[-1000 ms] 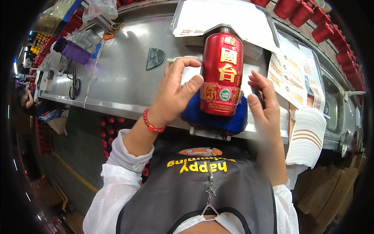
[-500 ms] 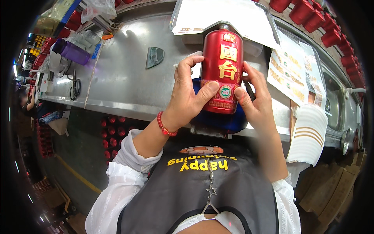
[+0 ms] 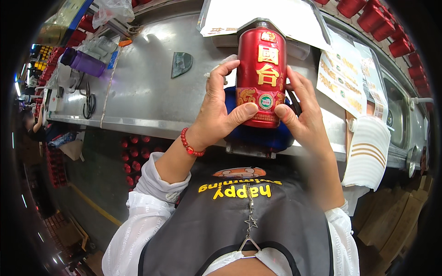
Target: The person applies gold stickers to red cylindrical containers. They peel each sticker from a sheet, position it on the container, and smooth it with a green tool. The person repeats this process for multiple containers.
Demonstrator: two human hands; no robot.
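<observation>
A red glossy bottle (image 3: 248, 69) with raised gold characters lies with its neck pointing away from me, over a blue rounded support (image 3: 262, 139). A dark red label band (image 3: 248, 95) with gold figures and a round green-and-white mark wraps its lower part. My left hand (image 3: 225, 99) grips the bottle's left side, thumb on the label's left part and fingers round the far side. On the right side my right hand (image 3: 301, 106) holds it too, its thumb pressing by the label's lower right corner. Some fingertips are hidden behind the bottle.
Behind the bottle lies a white sheet in a tray (image 3: 262, 14). Label sheets (image 3: 340, 80) and a striped white towel (image 3: 367, 154) are at the right. Leftward on the steel table are a dark green scraper-like piece (image 3: 182, 65), scissors (image 3: 88, 103) and a purple bottle (image 3: 87, 63).
The bottle and both hands sit slightly higher in the picture. A red band with gold figures now shows more plainly at the left of the round mark. Both hands keep their hold.
</observation>
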